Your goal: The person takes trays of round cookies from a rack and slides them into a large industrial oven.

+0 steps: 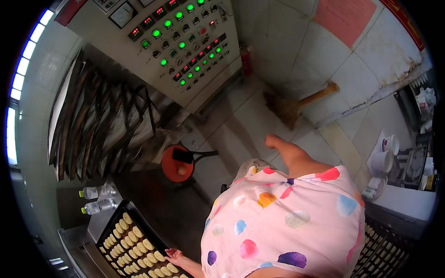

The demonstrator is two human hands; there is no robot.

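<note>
My left hand (175, 255) is at the right edge of a dark baking tray (145, 221). Its fingers are apart, close to the nearest pieces, and I cannot tell whether they touch the rim. Rows of pale, oval dough pieces (134, 235) fill the tray. My right hand (272, 141) hangs over the tiled floor, away from any object. Its fingers are curled in, and nothing shows in them.
Stacked dark trays (99, 125) lean at the left, near two water bottles (99, 206). A red stool (177, 167) bears a phone. Ahead stand a control panel (185, 51) with green lights and a broom (287, 109). Another filled tray (382, 252) is at lower right.
</note>
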